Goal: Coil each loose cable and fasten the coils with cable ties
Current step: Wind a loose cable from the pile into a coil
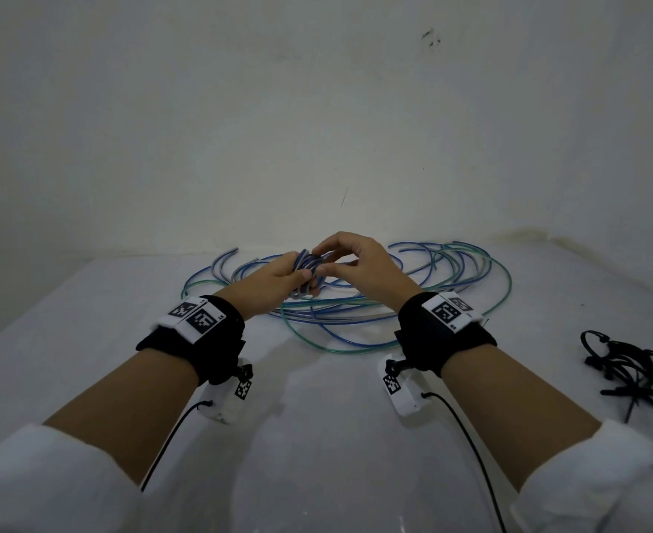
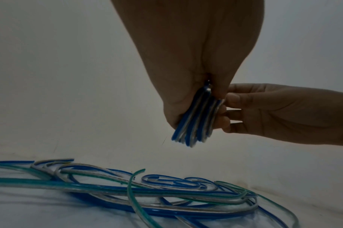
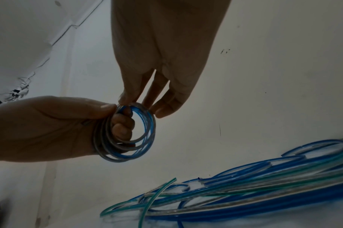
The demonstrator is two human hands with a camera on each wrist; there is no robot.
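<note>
A small coil of blue and clear cable (image 1: 308, 272) is held up above the table. My left hand (image 1: 296, 282) grips its left side, thumb on top and fingers curled through the loop (image 3: 125, 132). My right hand (image 1: 324, 260) pinches the coil's upper rim with thumb and fingertips (image 3: 160, 112). In the left wrist view the coil (image 2: 196, 121) hangs edge-on below my left palm, with the right hand (image 2: 231, 111) against its far side. A pile of loose blue, green and clear cables (image 1: 359, 321) lies on the white table right under both hands.
A bunch of black cable ties (image 1: 642, 375) lies on the table at the right edge. The white table (image 1: 317, 417) meets a plain wall behind the cable pile. Thin black wires run from both wrist cameras toward me.
</note>
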